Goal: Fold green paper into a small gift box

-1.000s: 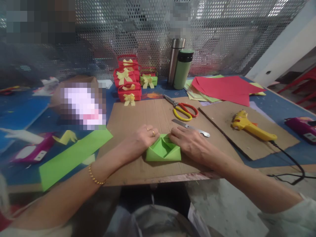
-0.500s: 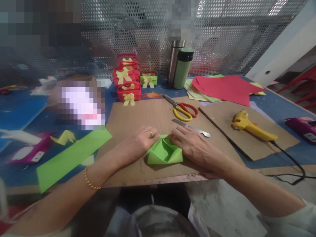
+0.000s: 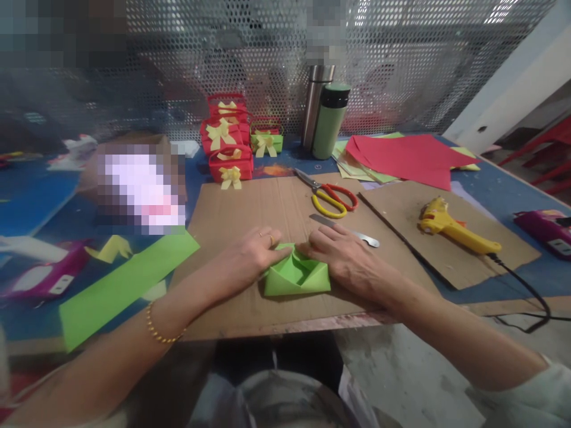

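Observation:
A folded green paper piece (image 3: 296,277) lies on a brown cardboard sheet (image 3: 236,214) near the table's front edge. My left hand (image 3: 250,257) presses its upper left corner, fingers bent, rings showing. My right hand (image 3: 345,258) rests flat on its upper right side, fingertips over the fold. Both hands touch the paper and pin it to the cardboard. The paper's centre forms an open pocket between my hands.
Scissors (image 3: 328,195) and a metal ruler (image 3: 352,233) lie just beyond my right hand. A yellow glue gun (image 3: 450,227) with a cord sits right. Red and green gift baskets (image 3: 229,148), two flasks (image 3: 328,119), red paper (image 3: 405,157) stand behind. A green paper strip (image 3: 120,285) lies left.
Both hands have shifted slightly along the top fold of the green paper, closing toward its middle. The paper stays in the same place on the cardboard.

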A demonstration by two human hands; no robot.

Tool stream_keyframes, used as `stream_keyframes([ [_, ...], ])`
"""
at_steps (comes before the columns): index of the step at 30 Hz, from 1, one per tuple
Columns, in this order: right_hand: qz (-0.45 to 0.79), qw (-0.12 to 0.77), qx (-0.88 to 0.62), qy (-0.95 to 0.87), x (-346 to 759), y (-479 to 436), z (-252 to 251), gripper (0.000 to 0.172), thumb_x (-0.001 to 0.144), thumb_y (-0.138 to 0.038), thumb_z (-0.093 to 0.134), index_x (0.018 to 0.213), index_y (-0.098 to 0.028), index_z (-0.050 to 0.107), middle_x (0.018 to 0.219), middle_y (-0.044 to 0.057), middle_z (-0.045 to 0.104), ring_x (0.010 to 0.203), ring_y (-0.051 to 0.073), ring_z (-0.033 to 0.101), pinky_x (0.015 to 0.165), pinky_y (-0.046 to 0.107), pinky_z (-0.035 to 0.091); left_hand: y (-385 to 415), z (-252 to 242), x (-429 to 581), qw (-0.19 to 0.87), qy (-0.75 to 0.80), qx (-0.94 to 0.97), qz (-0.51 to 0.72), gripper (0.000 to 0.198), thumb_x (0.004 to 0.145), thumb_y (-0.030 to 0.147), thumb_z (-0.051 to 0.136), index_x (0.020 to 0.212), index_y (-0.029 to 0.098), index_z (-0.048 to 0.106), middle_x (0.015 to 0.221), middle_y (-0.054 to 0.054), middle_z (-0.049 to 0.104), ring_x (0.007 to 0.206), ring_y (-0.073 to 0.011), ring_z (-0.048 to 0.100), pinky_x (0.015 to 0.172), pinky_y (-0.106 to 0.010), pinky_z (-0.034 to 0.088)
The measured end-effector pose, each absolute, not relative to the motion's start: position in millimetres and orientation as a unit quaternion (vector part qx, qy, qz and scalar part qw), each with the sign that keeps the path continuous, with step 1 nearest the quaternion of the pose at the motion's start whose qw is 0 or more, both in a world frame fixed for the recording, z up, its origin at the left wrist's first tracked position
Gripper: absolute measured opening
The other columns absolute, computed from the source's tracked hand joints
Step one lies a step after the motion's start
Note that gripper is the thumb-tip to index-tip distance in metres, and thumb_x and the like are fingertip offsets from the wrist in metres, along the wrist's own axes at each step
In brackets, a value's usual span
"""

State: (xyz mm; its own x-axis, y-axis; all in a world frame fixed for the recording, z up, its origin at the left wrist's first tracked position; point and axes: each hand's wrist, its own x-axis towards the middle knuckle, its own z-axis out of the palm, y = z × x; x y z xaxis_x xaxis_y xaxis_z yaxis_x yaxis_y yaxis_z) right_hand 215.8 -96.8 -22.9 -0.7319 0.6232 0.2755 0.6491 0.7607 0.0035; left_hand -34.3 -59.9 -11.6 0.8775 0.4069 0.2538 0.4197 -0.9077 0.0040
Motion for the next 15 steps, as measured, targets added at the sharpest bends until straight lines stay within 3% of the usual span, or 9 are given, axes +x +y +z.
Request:
stream_keyframes([
  [8,0.006,0.146,-0.348,-0.926,213.5,-99.6,-17.7,0.012,0.098,-0.014,0.055,0.102,-0.016,0.066,0.097,0.008,0.059,0.088,0.022,0.048,0.080,0.037,0.038,-58.4,-14.2,-35.0,-0.020,-0.229,-0.965,-0.130,0.036,0.109,0.022,0.034,0.117,0.021,0.070,0.089,-0.004,0.054,0.085,-0.0178,0.050,0.079,-0.031,0.044],
  [15,-0.007,0.170,-0.330,-0.928,215.0,-95.3,-22.6,0.009,0.097,-0.016,0.057,0.096,-0.016,0.066,0.092,0.008,0.059,0.084,0.021,0.048,0.077,0.036,0.037,-58.2,-9.7,-33.3,-0.161,-0.262,-0.941,-0.144,0.034,0.099,0.011,0.045,0.107,0.019,0.077,0.091,-0.005,0.062,0.087,-0.0167,0.058,0.079,-0.030,0.048],
])
